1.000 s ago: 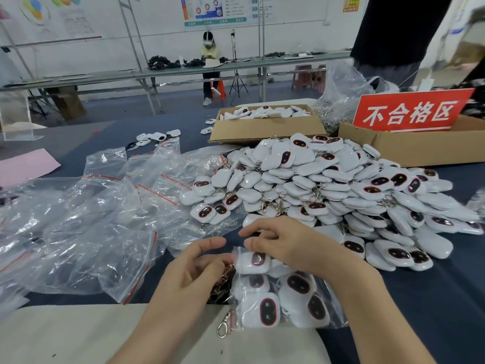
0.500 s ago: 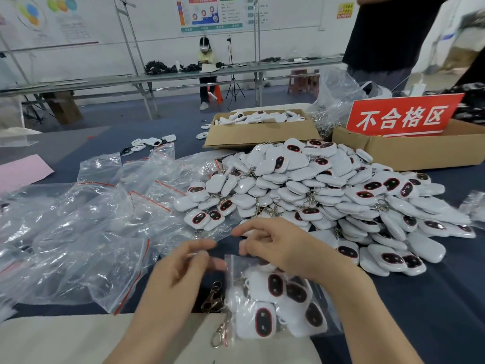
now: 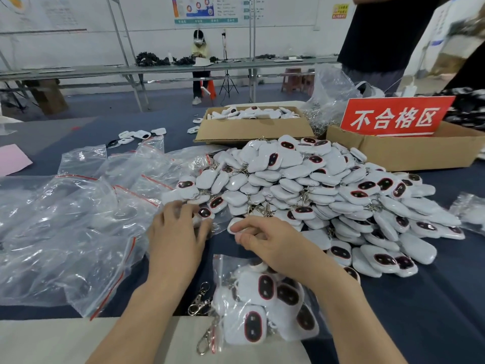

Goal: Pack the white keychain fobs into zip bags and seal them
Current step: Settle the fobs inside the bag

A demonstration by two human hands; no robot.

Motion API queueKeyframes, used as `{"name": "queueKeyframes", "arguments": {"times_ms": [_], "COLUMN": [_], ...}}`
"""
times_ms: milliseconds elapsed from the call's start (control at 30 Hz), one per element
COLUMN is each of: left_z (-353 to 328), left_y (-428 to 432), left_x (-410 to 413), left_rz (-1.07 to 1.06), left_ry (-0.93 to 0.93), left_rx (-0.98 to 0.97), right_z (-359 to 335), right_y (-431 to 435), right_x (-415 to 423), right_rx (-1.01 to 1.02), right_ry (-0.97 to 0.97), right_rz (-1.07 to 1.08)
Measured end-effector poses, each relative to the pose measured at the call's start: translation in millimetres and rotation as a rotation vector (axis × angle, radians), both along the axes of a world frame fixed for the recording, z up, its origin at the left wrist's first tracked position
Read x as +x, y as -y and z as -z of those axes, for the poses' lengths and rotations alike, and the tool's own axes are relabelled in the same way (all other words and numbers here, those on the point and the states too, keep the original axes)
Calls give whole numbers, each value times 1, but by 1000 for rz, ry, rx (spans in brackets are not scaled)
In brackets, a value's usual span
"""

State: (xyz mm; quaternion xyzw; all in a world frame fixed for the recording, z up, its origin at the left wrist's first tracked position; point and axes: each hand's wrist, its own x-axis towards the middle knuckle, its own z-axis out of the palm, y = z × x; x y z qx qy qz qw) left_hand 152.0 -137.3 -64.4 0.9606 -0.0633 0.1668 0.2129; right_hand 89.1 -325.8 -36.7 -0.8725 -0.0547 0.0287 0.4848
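Presently, the heap of white, rounded plastic keychain fobs with dark oval faces [image 3: 315, 190] lay mid-table on the dark blue cloth [image 3: 433, 298], with metal clips tangled among them. The left hand [image 3: 178, 235] rested on the heap's near-left edge, fingers spread and loosely bent, gripping nothing that could be made out. The right hand [image 3: 270, 243] pinched a single white fob [image 3: 234, 227] between thumb and forefinger at the heap's near edge. Just below its wrist lay a clear zip bag filled with fobs [image 3: 262, 308], with metal clips showing at its left side. Whether its seal was closed could not be told. Crumpled empty clear zip bags with red seal strips [image 3: 78, 227] lay to the left.

Judgement: the fobs looked light, rigid and glossy, so likely slippery. Their clips would snag neighbours, so take one fob by its edges and lift it clear of the tangle. The bags were limp film, prone to cling and slide. Best held at the stiffer red-striped mouth, by both corners.
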Motion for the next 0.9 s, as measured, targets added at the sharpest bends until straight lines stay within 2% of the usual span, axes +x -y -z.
{"name": "queueKeyframes", "arguments": {"times_ms": [100,167,300,367,433,500,633,800,900], "left_z": [1,1,-9,-15,-20,-22,-18,-7,-5], "left_y": [0,-2,-8,-9,-6,1,11,11,11], "left_x": [-5,-9,-17,-21,-27,-32,-37,-33,-30], "left_rz": [56,145,151,188,267,326,346,322,392], "left_ry": [94,106,69,-25,-119,-138,-112,-323,-454], "left_rx": [24,-69,-559,-816,-982,-1011,-1032,-1202,-1268], "right_z": [2,2,2,2,1,1,-1,-2,2], "right_y": [0,0,0,-1,-3,-7,-11,-10,-16], "right_x": [1,1,3,4,4,5,6,6,4], "right_rx": [-3,-7,2,25,126,219,278,289,267], "right_ry": [16,21,61,109,147,156,177,277,280], "right_rz": [15,8,8,21,25,20,4,150,109]}}
